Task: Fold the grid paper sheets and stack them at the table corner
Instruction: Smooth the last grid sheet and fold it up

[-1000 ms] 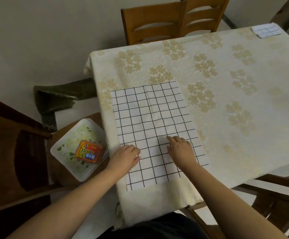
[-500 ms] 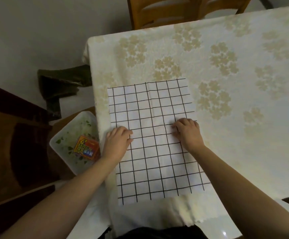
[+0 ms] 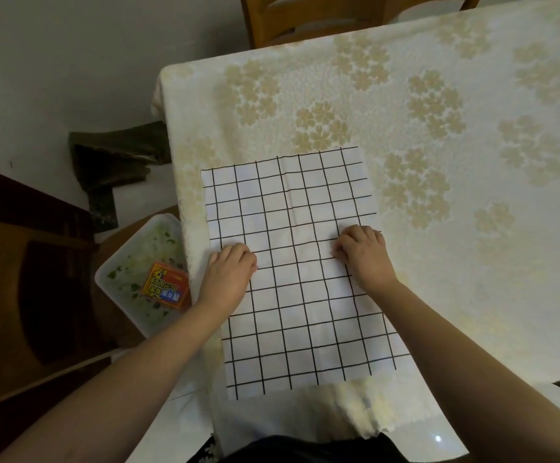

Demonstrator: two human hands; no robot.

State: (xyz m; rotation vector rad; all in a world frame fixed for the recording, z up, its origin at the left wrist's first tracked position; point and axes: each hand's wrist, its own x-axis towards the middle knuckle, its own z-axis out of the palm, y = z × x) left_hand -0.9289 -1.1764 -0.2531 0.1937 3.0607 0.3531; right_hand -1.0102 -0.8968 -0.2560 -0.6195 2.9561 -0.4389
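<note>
A person looks down at a grid sheet (image 3: 297, 269) lying flat on a table covered by a floral cloth (image 3: 439, 162), near the table's corner closest to them. The left hand (image 3: 230, 277) rests on the sheet's left edge, and the right hand (image 3: 365, 253) rests on it near the right edge, level with the left; the sheet's middle lies between the two. Both hands have their fingers curled down onto the paper, knuckles up. Whether they pinch the paper or only press it cannot be told, since the fingertips are tucked under. The placement, one hand on each side at about mid-length, looks meant to pin the sheet along a fold line, or to smooth it before folding. A faint crease runs away from the hands toward the far edge. The sheet is not yet folded. Left of the left hand, below the table edge, a white tray (image 3: 121, 262) on a chair holds an orange packet (image 3: 165, 285).
</note>
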